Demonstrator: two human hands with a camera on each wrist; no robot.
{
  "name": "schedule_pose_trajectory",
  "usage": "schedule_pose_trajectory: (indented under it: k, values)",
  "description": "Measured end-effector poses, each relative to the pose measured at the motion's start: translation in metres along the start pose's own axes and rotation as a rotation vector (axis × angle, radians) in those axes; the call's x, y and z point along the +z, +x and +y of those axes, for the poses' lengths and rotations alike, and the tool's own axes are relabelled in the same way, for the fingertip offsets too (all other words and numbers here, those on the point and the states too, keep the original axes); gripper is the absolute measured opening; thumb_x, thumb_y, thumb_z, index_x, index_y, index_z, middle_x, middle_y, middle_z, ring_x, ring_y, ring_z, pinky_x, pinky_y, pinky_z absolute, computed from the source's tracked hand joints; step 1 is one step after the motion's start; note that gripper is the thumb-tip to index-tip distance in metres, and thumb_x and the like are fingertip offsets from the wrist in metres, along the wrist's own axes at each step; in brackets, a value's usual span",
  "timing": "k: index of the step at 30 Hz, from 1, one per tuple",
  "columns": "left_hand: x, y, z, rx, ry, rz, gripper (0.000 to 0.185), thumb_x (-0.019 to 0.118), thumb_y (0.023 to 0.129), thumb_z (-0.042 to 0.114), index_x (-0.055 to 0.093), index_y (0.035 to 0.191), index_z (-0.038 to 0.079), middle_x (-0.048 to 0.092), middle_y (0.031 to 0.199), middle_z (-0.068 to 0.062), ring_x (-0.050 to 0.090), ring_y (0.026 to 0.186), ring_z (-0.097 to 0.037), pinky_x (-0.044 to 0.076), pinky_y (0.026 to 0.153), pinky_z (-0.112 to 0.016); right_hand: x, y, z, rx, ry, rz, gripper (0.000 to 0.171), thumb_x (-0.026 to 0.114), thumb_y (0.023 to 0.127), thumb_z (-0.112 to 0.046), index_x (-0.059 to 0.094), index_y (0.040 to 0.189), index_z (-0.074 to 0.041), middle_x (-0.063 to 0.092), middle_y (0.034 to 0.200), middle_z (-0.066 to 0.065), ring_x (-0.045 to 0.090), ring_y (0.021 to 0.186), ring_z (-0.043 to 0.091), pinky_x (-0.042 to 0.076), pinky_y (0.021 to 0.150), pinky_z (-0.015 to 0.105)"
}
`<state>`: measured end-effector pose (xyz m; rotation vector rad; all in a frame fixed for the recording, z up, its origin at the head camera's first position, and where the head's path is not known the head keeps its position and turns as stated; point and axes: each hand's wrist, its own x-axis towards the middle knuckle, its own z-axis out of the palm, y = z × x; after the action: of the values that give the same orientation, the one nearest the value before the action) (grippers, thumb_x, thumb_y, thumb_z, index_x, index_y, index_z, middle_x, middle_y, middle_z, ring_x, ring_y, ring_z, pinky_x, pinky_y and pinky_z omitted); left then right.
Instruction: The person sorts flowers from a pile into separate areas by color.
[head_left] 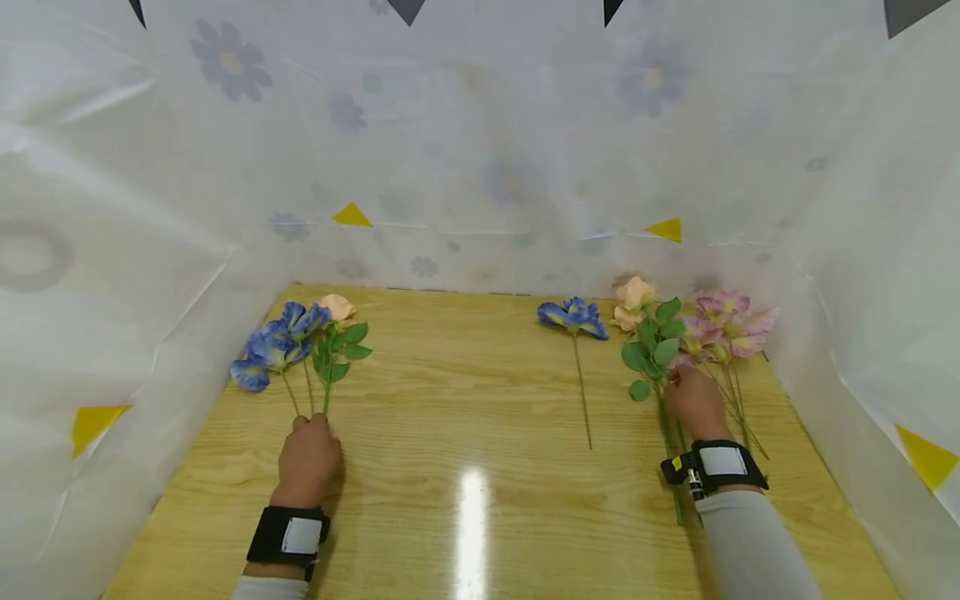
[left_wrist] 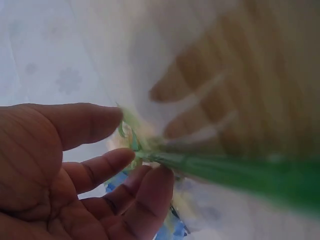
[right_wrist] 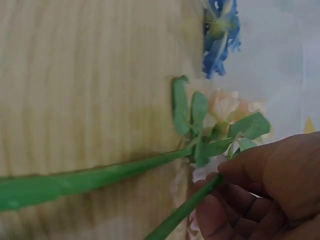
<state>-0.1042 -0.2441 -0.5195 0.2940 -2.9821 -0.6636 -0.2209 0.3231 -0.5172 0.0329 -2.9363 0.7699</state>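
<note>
Under the right hand (head_left: 696,402), stems (right_wrist: 182,210) vanish.

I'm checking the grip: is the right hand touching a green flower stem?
Touching. The right wrist view shows the right hand with its fingers curled round a thin green stem.

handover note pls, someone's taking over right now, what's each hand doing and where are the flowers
Left hand: grips the stems of a bunch, blue flowers plus a peach one, at the table's left side.
Right hand: fingers curled round a green stem among the pink flowers and peach flower on the right.
Done: three stems gathered left.
Left: single blue flower lies untouched mid-table, plus the right pile.
</note>
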Motion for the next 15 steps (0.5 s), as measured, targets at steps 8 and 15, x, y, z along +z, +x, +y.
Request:
schedule_pose_trajectory:
  k: [8, 15]
  values:
    - [-0.0034, 0.0064, -0.0045, -0.007, 0.046, -0.047, 0.014, 0.05, 0.091, -0.007, 0.059, 0.095, -0.018, 0.051, 0.087, -0.032, 0.057, 0.079, -0.049, 0.049, 0.069, -0.059, 0.008, -0.002, 0.0076, 0.029, -0.001, -0.031, 0.033, 0.051, 0.095, -0.01, 0.059, 0.114, 0.015, 0.063, 0.105, 0.034, 0.06, 0.071, 0.034, 0.047, 0.063, 0.049]
    - [-0.0063, 0.0089, -0.0044, -0.017, 0.045, -0.065, 0.013, 0.049, 0.088, -0.01, 0.06, 0.092, -0.016, 0.053, 0.085, -0.03, 0.057, 0.082, -0.049, 0.049, 0.071, -0.059, 0.0042, -0.0029, -0.0022, 0.114, 0.087, -0.039, 0.043, 0.05, 0.101, -0.021, 0.055, 0.124, 0.014, 0.061, 0.109, 0.035, 0.061, 0.075, 0.034, 0.047, 0.06, 0.044]
